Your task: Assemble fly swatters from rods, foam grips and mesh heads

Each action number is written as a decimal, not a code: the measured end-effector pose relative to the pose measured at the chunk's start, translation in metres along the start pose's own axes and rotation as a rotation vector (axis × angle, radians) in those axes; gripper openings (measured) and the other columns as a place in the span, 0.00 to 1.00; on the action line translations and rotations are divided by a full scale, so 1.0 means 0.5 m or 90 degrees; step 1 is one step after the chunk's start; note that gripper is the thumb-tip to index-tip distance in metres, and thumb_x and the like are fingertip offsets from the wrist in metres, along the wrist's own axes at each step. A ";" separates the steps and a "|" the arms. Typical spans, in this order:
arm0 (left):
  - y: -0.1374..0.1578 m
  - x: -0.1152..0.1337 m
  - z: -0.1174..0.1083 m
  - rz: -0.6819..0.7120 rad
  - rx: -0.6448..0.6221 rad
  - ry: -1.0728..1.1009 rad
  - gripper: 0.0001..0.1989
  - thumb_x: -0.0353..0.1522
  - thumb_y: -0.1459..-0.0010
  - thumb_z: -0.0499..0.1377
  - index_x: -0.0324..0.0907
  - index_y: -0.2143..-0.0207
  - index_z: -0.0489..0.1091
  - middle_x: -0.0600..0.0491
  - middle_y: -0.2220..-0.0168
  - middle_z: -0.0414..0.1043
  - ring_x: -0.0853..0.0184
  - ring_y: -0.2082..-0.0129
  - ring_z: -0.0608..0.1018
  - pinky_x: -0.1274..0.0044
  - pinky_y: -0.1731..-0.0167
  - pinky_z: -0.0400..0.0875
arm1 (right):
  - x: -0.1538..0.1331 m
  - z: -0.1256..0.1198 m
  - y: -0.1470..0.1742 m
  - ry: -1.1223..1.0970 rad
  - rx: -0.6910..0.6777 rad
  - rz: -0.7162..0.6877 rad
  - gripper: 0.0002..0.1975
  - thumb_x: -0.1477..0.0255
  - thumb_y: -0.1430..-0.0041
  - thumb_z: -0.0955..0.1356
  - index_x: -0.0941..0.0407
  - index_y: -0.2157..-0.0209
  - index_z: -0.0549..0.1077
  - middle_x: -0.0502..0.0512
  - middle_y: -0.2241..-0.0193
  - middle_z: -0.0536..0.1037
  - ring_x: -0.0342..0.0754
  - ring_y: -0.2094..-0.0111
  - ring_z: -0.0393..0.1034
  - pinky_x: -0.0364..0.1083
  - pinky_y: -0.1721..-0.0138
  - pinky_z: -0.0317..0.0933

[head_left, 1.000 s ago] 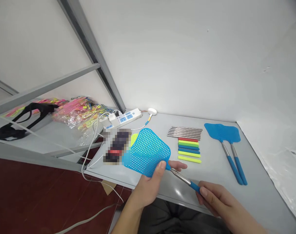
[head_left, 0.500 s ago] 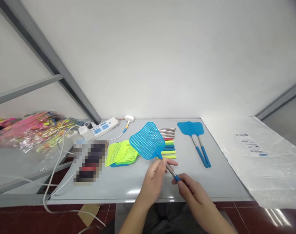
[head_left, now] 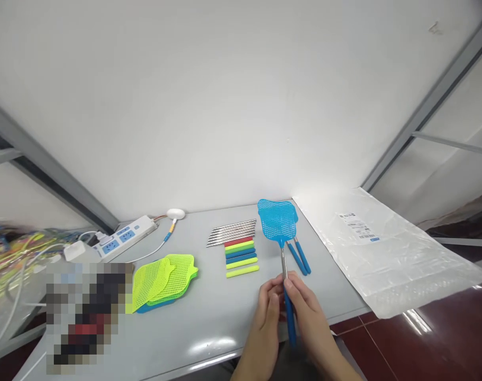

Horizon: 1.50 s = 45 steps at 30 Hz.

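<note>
A blue fly swatter [head_left: 279, 225] is held up in front of me, its mesh head away from me and its blue grip pointing back. My right hand [head_left: 306, 304] is closed round the grip near where the metal shaft begins. My left hand [head_left: 269, 315] has its fingers curled against the same spot from the left; its fingertips are partly hidden. Behind the swatter lie finished-looking blue swatters [head_left: 301, 255], their heads mostly covered by the held one. To the left are a row of coloured grips [head_left: 242, 262] and several metal rods [head_left: 233, 233].
Yellow-green mesh swatter heads [head_left: 177, 278] are stacked left, with blue beneath. Further left are a power strip [head_left: 125, 238], a white plug-in device [head_left: 175, 214], cables and a pixelated patch. A white plastic mailing bag [head_left: 363, 248] covers the table's right end.
My view has swung right. The held swatter has turned from leaning left to pointing straight away. My left hand has slid from its neck down to the grip, beside my right hand.
</note>
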<state>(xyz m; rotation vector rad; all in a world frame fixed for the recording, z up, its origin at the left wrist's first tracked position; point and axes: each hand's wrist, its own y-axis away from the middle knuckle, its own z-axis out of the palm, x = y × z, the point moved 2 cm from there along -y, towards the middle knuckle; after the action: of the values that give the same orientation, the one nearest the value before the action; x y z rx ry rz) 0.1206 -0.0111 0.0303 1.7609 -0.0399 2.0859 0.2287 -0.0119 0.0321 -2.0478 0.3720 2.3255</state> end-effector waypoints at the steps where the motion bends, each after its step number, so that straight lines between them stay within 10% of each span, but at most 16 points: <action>1: -0.002 0.004 0.003 -0.010 -0.014 0.005 0.28 0.51 0.35 0.47 0.45 0.41 0.59 0.47 0.48 0.67 0.63 0.52 0.71 0.72 0.52 0.66 | 0.000 0.000 -0.003 -0.004 -0.003 0.001 0.18 0.54 0.38 0.64 0.53 0.61 0.75 0.54 0.61 0.72 0.43 0.73 0.64 0.42 0.73 0.63; 6: -0.008 0.001 0.001 -0.063 -0.026 -0.033 0.26 0.51 0.36 0.47 0.48 0.42 0.58 0.53 0.60 0.69 0.70 0.73 0.67 0.77 0.72 0.63 | 0.007 0.006 0.000 -0.032 -0.067 0.001 0.19 0.55 0.38 0.64 0.51 0.54 0.75 0.56 0.52 0.66 0.43 0.74 0.65 0.42 0.83 0.58; 14: 0.010 0.011 -0.022 -0.012 -0.061 -0.336 0.22 0.49 0.33 0.41 0.44 0.68 0.63 0.59 0.78 0.55 0.68 0.76 0.61 0.77 0.73 0.54 | -0.026 -0.044 -0.051 -0.111 0.093 -0.053 0.16 0.55 0.41 0.68 0.54 0.67 0.77 0.53 0.67 0.73 0.49 0.60 0.66 0.47 0.55 0.60; 23: 0.089 0.066 -0.179 -0.047 -0.071 -0.531 0.20 0.46 0.35 0.43 0.45 0.73 0.63 0.59 0.81 0.60 0.68 0.77 0.66 0.78 0.74 0.57 | -0.117 -0.135 -0.099 -0.383 0.128 -0.130 0.08 0.65 0.45 0.73 0.53 0.70 0.74 0.48 0.68 0.67 0.43 0.66 0.64 0.45 0.59 0.64; 30: 0.137 0.103 -0.210 -0.053 0.030 -0.535 0.19 0.48 0.37 0.47 0.47 0.70 0.68 0.56 0.73 0.73 0.64 0.69 0.73 0.78 0.65 0.64 | -0.076 -0.007 -0.076 -0.389 0.008 -0.050 0.14 0.57 0.41 0.69 0.53 0.71 0.72 0.50 0.71 0.71 0.46 0.66 0.68 0.49 0.59 0.64; 35: 0.142 0.078 -0.183 -0.054 -0.038 -0.558 0.16 0.44 0.35 0.45 0.48 0.67 0.67 0.54 0.70 0.75 0.63 0.69 0.73 0.77 0.67 0.62 | -0.016 0.081 -0.004 -0.320 -0.088 0.029 0.22 0.51 0.38 0.64 0.55 0.73 0.71 0.52 0.75 0.74 0.50 0.68 0.70 0.51 0.58 0.62; 45: 0.116 0.054 -0.143 -0.035 -0.032 -0.622 0.15 0.40 0.32 0.42 0.46 0.67 0.62 0.53 0.72 0.72 0.63 0.71 0.72 0.76 0.71 0.55 | -0.046 0.059 0.008 -0.098 -0.229 -0.009 0.21 0.55 0.35 0.61 0.57 0.68 0.73 0.58 0.69 0.80 0.50 0.65 0.73 0.50 0.57 0.62</action>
<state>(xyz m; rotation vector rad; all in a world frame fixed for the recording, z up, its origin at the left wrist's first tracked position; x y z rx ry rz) 0.0316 -0.0364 0.0554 2.5145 -0.3062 0.9955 0.2026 -0.0069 0.0586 -1.9703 -0.0712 2.6806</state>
